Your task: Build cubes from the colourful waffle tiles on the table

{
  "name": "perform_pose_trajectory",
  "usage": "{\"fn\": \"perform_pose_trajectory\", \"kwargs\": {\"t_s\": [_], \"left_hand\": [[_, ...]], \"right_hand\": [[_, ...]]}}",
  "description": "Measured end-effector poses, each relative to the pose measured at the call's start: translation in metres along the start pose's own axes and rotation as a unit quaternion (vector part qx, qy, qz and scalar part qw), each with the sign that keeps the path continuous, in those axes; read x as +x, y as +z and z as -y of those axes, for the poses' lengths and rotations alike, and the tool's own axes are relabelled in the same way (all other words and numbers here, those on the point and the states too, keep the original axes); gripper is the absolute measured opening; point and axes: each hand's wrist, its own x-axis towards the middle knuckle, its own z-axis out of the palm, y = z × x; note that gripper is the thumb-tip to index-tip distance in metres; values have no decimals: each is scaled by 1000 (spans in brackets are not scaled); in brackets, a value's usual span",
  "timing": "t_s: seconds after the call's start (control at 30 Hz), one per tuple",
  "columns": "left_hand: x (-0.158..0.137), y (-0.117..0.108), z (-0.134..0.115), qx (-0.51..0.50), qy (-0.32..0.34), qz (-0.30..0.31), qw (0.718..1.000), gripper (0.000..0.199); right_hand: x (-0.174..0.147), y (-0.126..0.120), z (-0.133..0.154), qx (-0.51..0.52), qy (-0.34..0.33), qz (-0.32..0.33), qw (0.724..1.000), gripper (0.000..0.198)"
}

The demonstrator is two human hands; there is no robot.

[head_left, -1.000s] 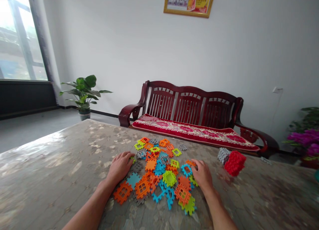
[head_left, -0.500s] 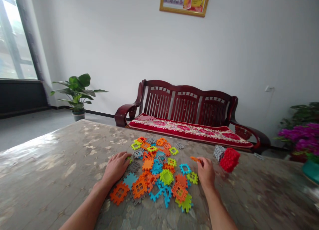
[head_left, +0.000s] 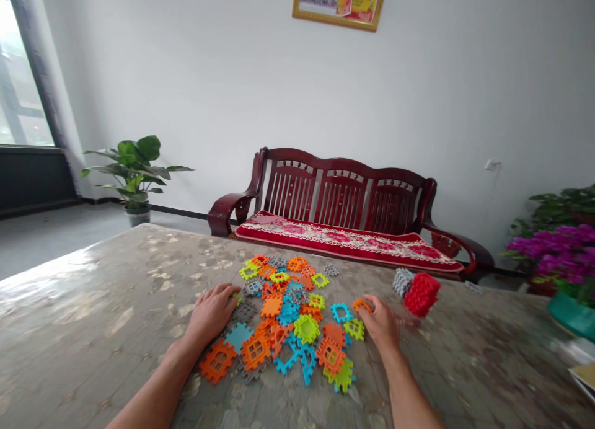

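A pile of interlocking plastic tiles with toothed edges, in orange, blue, green and grey, spreads over the table between my hands. My left hand (head_left: pixel 214 308) rests on the tabletop at the pile's left side, fingers stretched out. Its fingertips are at a small green tile (head_left: pixel 238 299), mostly covered by them. On the other side, my right hand (head_left: pixel 382 322) pinches an orange tile (head_left: pixel 361 304) between thumb and fingers. Just left of it lie a blue frame tile (head_left: pixel 341 312) and a green window tile (head_left: pixel 355 329). Nearer me is an orange window tile (head_left: pixel 330 355).
A red block (head_left: pixel 422 294) and a grey block (head_left: pixel 402 283) of joined pieces stand right of my right hand on the patterned table (head_left: pixel 139 311). A wooden bench (head_left: pixel 344 193) stands behind the table. Purple flowers (head_left: pixel 553 255) in a teal pot are at far right.
The orange tile in my right hand has turned from nearly edge-on to showing more of its face. My left hand stays in place at the pile. The view has shifted slightly.
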Motion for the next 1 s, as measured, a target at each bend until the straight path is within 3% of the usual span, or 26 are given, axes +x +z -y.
{"fn": "perform_pose_trajectory", "kwargs": {"t_s": [0.13,0.4,0.57,0.73,0.83,1.0], "left_hand": [[0,1,1,-1,1,0,1000,41],[0,0,1,-7,-1,2,1000,41],[-1,0,0,-9,-3,0,1000,40],[0,-1,-1,-2,-3,0,1000,40],[0,-1,-1,-1,0,1,1000,41],[-1,-3,-3,4,2,6,1000,41]], "right_hand": [[-3,-2,4,-50,-36,17,998,36],[2,-8,-7,-158,15,4,987,38],[3,-12,-10,-174,20,-20,984,34],[-2,-10,8,-76,-51,-73,993,30],[-6,-4,31,27,-103,-39,994,30],[-18,4,72,149,-174,63,971,25]]}}
